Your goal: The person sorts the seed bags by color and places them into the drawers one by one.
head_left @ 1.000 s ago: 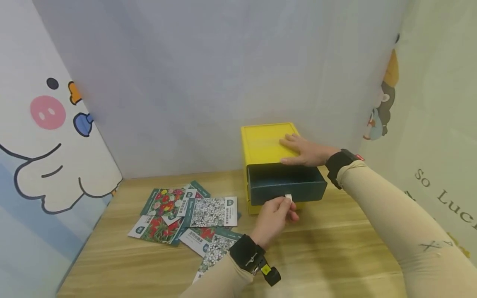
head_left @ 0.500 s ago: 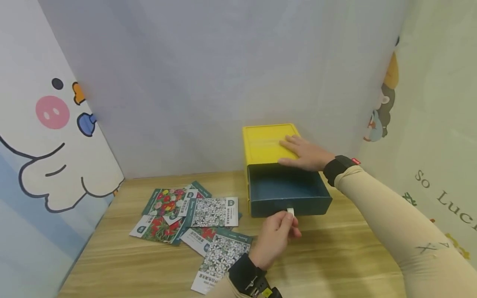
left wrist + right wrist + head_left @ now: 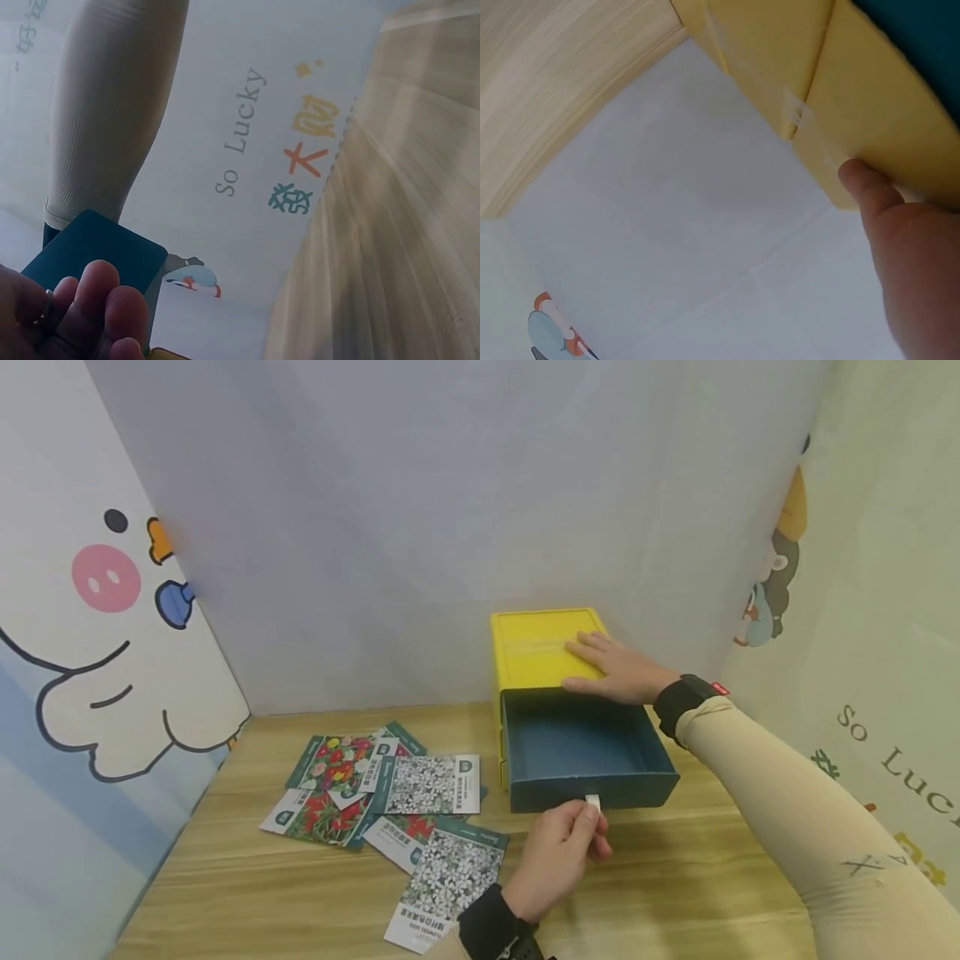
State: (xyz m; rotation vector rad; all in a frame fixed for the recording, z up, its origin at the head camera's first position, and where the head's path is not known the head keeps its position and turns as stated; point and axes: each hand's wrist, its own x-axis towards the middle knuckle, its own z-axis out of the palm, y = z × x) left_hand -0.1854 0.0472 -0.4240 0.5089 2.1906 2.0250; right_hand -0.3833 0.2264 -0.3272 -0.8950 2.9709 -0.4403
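A yellow box [image 3: 528,652] stands at the back of the table with its dark teal drawer [image 3: 592,792] pulled well out; the drawer's inside shows bare. My left hand [image 3: 555,852] pinches the small white pull tab [image 3: 592,801] at the drawer's front between thumb and finger. On the box top lies my right hand [image 3: 618,671], fingers spread and straight. The right wrist view shows a finger of that hand [image 3: 922,262] against the yellow side. In the left wrist view, curled fingers [image 3: 105,300] overlap the teal drawer front [image 3: 105,247].
Several flower seed packets lie overlapping left of the box, among them a white-flowered packet [image 3: 431,785], a red-flowered packet [image 3: 322,818] and a nearer white-flowered packet [image 3: 453,872] by the left wrist. A pale curtain [image 3: 375,527] hangs behind the wooden table [image 3: 247,893].
The drawer has slid farther out toward me, the left hand moving with its tab. More of the drawer's inside shows. The right hand has stayed on the box top.
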